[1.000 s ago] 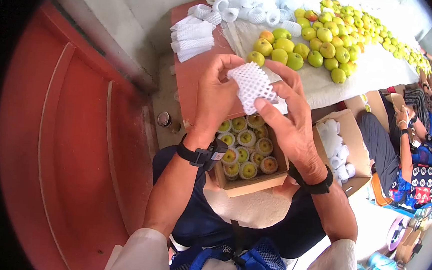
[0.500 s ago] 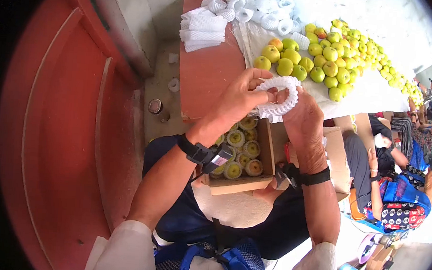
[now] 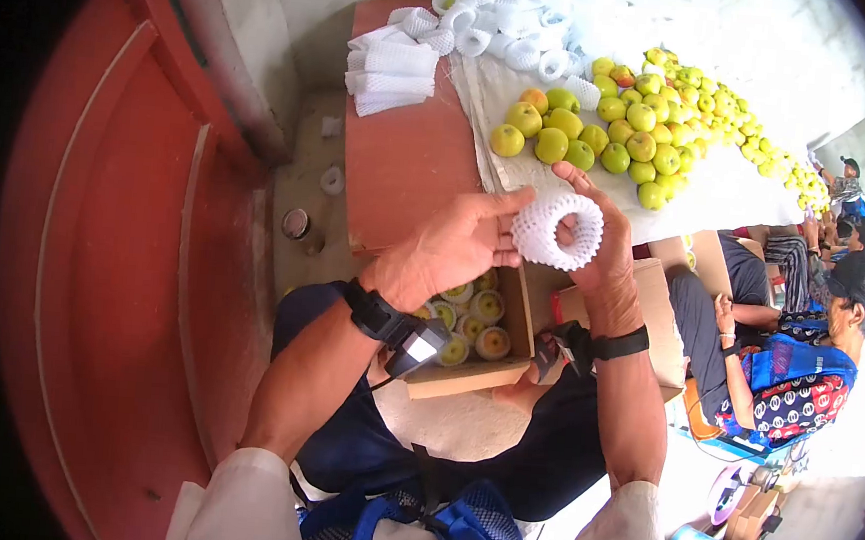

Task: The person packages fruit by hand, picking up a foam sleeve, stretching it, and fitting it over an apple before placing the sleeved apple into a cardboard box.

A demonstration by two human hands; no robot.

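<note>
A white foam fruit net (image 3: 534,227), its rim rolled into a thick ring, is between my two hands in front of my chest. Its round opening faces me, and no apple shows inside. My left hand (image 3: 449,246) grips its left side with thumb and fingertips. On the other side, my right hand (image 3: 607,247) curls around the net, with some fingers hidden behind it. Below my hands, an open cardboard box (image 3: 475,375) holds several green-yellow apples (image 3: 493,342) in foam nets, partly covered by my left arm.
Loose apples (image 3: 642,144) spread over a white cloth on the red table (image 3: 390,167). Flat foam nets (image 3: 394,77) and opened ones (image 3: 520,25) lie at its far end. Another cardboard box (image 3: 650,315) stands right, near a seated person (image 3: 796,376). A can (image 3: 296,224) is on the floor.
The foam net has turned so its opening faces me more, and its rim looks more rolled. My left hand has shifted down and left, its fingers now at the net's side.
</note>
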